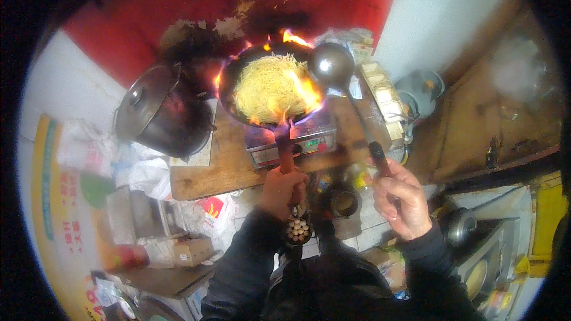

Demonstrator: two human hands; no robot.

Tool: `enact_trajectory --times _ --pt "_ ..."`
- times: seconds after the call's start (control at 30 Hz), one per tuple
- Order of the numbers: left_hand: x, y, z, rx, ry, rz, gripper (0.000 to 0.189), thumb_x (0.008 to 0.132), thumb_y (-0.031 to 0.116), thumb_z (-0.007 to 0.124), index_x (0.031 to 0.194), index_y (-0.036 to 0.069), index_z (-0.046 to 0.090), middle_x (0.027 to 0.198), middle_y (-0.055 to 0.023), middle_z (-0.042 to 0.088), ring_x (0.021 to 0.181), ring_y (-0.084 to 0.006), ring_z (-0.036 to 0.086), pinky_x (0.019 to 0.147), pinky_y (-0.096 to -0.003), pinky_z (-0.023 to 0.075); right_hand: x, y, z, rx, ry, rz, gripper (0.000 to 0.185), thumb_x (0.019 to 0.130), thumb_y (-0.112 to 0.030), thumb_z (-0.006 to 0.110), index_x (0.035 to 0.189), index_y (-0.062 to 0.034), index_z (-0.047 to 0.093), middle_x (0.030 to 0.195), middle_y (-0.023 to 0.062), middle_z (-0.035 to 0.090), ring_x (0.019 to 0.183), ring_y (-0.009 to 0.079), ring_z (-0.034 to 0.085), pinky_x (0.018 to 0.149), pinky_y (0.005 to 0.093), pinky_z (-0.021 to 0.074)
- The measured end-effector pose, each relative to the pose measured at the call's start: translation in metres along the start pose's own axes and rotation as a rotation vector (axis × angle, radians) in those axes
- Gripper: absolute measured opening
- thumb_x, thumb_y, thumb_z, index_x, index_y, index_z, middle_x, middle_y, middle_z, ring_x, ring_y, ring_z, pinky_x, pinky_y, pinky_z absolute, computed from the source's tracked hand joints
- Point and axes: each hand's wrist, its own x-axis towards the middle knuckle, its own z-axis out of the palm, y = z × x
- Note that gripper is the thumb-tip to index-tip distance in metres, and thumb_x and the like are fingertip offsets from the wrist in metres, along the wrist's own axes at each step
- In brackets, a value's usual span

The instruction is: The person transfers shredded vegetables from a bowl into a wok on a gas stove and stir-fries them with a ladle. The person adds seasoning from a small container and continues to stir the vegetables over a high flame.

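My left hand (283, 191) grips the handle of a dark wok (226, 106), which holds a pale yellow heap of thin shreds or noodles (267, 89); which of these cannot be told. Flames (305, 87) rise around the wok's rim and over the right part of the food. Closed around the dark grip of a long-handled metal ladle (331, 66) is my right hand (399, 196). The ladle's round bowl is at the wok's right rim; whether they touch is unclear. Below the wok, a digital scale or similar appliance (312, 143) with a lit green display rests on the wooden table (214, 178).
A large lidded metal pot (165, 111) stands at the left. To the right are a divided container (383, 98) and a gas cylinder or similar grey vessel (421, 93). A container of round, egg-like things (298, 230) is low in front of me. A steel sink or cooker (486, 254) lies lower right.
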Motion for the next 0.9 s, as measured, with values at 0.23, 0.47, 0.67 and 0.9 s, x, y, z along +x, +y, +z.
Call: enact_trajectory --times 0.23,0.47,0.67,0.9 --pt "0.011 0.006 -0.004 0.027 -0.061 0.018 0.017 0.084 0.006 0.066 0.095 0.006 0.053 0.069 -0.0026 0.054 0.050 -0.0101 0.047 0.044 -0.0253 0.0393 0.001 0.000 0.003 -0.003 0.001 -0.015 0.040 0.095 -0.007 0.053 0.135 -0.0012 0.050 0.070 0.0029 0.050 0.044 0.0088 0.040 0.041 0.0228 0.0315" --pt "0.010 0.001 -0.001 -0.036 0.018 0.036 0.020 0.091 0.019 0.065 0.101 0.004 0.057 0.082 -0.0069 0.063 0.063 -0.0152 0.059 0.053 -0.0248 0.0467 0.004 -0.005 0.001 -0.206 0.057 -0.073 0.038 0.096 -0.006 0.054 0.133 0.0001 0.050 0.070 0.0018 0.051 0.045 0.0072 0.040 0.042 0.0214 0.0307" --pt "-0.009 -0.010 0.002 -0.184 0.023 -0.006 0.033 0.095 0.036 0.061 0.104 0.004 0.061 0.086 -0.0076 0.064 0.074 -0.0153 0.062 0.060 -0.0249 0.0502 0.013 -0.017 -0.002 -0.601 0.185 -0.147 0.042 0.094 -0.003 0.059 0.135 -0.0006 0.051 0.078 0.0053 0.058 0.052 0.0087 0.049 0.048 0.0228 0.0396" --pt "-0.007 -0.013 -0.002 -0.115 -0.002 -0.005 0.032 0.099 0.038 0.056 0.107 0.008 0.056 0.084 -0.0061 0.062 0.057 -0.0093 0.055 0.047 -0.0250 0.0436 0.033 -0.043 -0.015 -1.453 0.093 -0.548 0.044 0.087 -0.006 0.067 0.129 0.0013 0.056 0.111 0.0271 0.065 0.106 0.0398 0.066 0.087 0.0406 0.0519"
